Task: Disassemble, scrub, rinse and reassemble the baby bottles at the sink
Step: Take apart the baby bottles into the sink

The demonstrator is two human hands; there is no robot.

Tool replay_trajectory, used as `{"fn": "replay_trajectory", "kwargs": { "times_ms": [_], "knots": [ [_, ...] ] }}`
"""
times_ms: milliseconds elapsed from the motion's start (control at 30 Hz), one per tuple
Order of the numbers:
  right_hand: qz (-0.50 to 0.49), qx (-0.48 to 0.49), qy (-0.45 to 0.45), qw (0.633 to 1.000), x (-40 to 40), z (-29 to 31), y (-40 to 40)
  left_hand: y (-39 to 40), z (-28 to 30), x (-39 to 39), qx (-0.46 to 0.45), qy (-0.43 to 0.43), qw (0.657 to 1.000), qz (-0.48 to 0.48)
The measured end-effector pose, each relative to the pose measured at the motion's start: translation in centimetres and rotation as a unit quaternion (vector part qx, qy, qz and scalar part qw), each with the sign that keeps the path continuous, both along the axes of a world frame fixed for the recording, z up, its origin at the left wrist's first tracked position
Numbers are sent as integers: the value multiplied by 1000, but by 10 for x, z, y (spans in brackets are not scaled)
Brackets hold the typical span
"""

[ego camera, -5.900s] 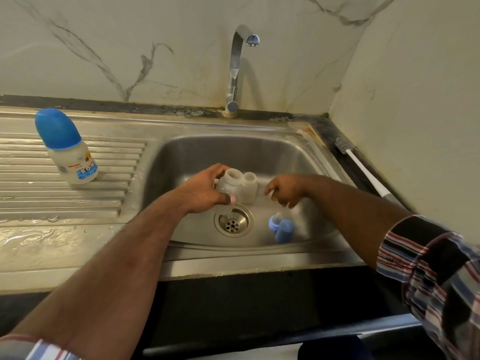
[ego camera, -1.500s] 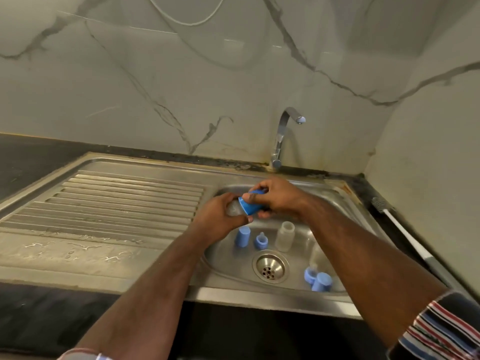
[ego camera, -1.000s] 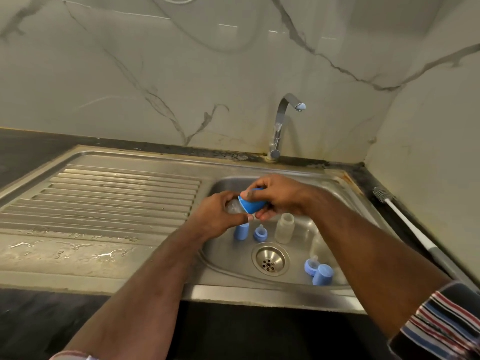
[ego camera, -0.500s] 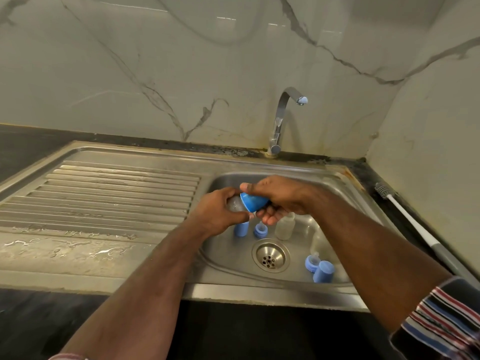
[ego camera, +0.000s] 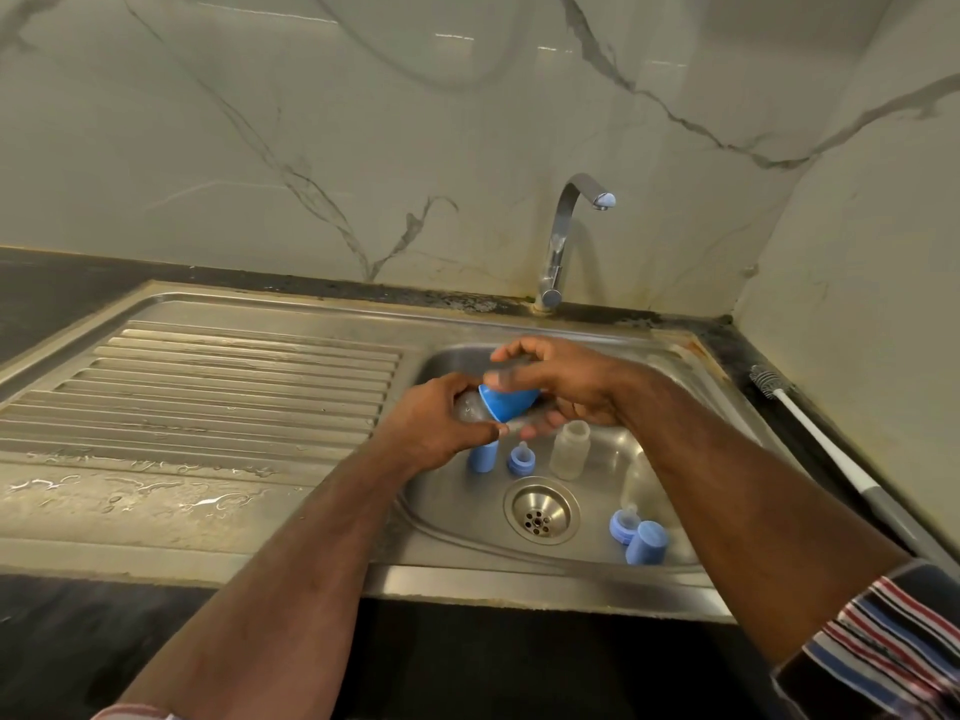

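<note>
A person stands at a steel sink (ego camera: 691,366) set in a dark bench (ego camera: 62,283), seen from above over both bare forearms. The left hand (ego camera: 436,423) grips the clear body of a baby bottle (ego camera: 470,407), held on its side above the left part of the basin, fingers curled round it. The right hand (ego camera: 561,387) holds the bottle's blue cap (ego camera: 506,402), fingers and thumb curled over and under it; whether the cap is still joined to the bottle cannot be told.

Loose parts stand on the basin floor below the hands. From left to right: a blue cap (ego camera: 483,456), a blue ring with a teat (ego camera: 521,458), and an open clear bottle (ego camera: 570,450), upright. The drain (ego camera: 540,510) lies just in front of them. To the right of the drain, another blue ring with a teat (ego camera: 625,524) touches a second blue cap (ego camera: 647,543), near the right forearm.

A curved tap (ego camera: 563,236) rises behind the basin against a marbled wall. The ribbed draining board (ego camera: 208,387) to the left shows water drops along its near edge. A bottle brush (ego camera: 810,433) with a white handle lies on the bench along the right wall.
</note>
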State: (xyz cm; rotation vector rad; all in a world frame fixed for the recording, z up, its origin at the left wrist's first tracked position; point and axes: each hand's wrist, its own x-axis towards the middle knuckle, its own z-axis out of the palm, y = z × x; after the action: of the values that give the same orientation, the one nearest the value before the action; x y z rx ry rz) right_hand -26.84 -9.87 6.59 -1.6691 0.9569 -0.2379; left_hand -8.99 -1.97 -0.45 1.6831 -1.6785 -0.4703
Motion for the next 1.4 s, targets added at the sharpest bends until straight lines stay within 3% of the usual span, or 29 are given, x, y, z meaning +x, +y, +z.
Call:
{"fn": "replay_trajectory", "kwargs": {
  "times_ms": [67,100,267,367,567,700,800,900,1067,1167,1300,1400],
  "knots": [
    [14,-14,101,995,2,0,1,-1,0,-2,3,-15,1000,-6],
    [24,-28,110,993,3,-1,0,0,1,-3,10,-14,1000,-9],
    [10,-188,17,982,-20,18,-10,2,-1,12,43,44,998,-7],
    [-34,-109,-40,993,-47,35,-24,-1,-6,15,33,92,995,-7],
    [-121,34,-119,985,-52,1,-16,-8,-11,1,-7,81,997,-3],
    [-129,14,-20,991,-41,-28,-16,-10,-14,9,-25,134,990,27],
    [-30,-32,115,992,-21,-48,-6,-11,-16,7,-13,132,990,35],
    [96,-106,248,958,1,-73,8,-15,-17,8,-8,140,989,38],
    [222,-148,371,890,33,-112,10,-15,-17,11,9,134,990,30],
    [274,-144,404,861,43,-127,13,-16,-17,11,19,124,992,19],
    [293,-153,410,850,49,-138,18,-18,-18,12,45,142,989,16],
    [225,-60,367,901,45,-122,10,-17,-17,14,65,148,987,17]
  ]
}}
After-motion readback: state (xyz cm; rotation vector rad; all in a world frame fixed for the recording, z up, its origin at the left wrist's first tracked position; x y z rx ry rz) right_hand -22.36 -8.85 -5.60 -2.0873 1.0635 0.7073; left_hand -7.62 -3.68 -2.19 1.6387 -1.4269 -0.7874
